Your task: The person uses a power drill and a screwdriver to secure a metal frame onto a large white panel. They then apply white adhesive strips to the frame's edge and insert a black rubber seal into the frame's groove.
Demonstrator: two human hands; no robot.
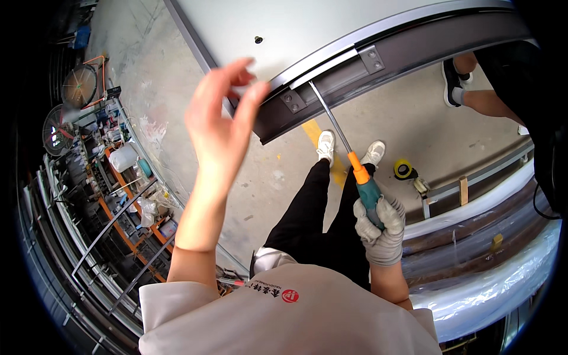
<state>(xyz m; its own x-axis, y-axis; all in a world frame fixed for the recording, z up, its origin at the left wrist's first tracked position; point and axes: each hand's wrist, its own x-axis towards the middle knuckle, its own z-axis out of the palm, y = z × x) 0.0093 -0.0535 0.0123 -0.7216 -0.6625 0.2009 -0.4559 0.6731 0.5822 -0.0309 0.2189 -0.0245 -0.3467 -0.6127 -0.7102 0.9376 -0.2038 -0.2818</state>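
Note:
My right hand (380, 228), in a grey knit glove, is wrapped round the handle of a screwdriver (368, 195) with a green and orange grip. Its long metal shaft points up and away, and the tip meets a silver strip (331, 68) set in the edge of a dark metal frame (319, 102). Small screwed plates (371, 59) sit at both ends of that strip. My bare left hand (222, 112) is raised near the frame's left corner, slightly blurred, fingers apart and holding nothing. A pale panel (307, 26) fills the frame; a small dark round piece (258, 39) shows on it.
Another person's leg (494, 100) stands beyond the frame at right. A yellow tape roll (403, 169) is on the floor near my shoes. Plastic-wrapped lengths (473, 248) lie at right. Along the left are fans (79, 86), a cluttered orange rack (118, 219) and long metal bars (68, 236).

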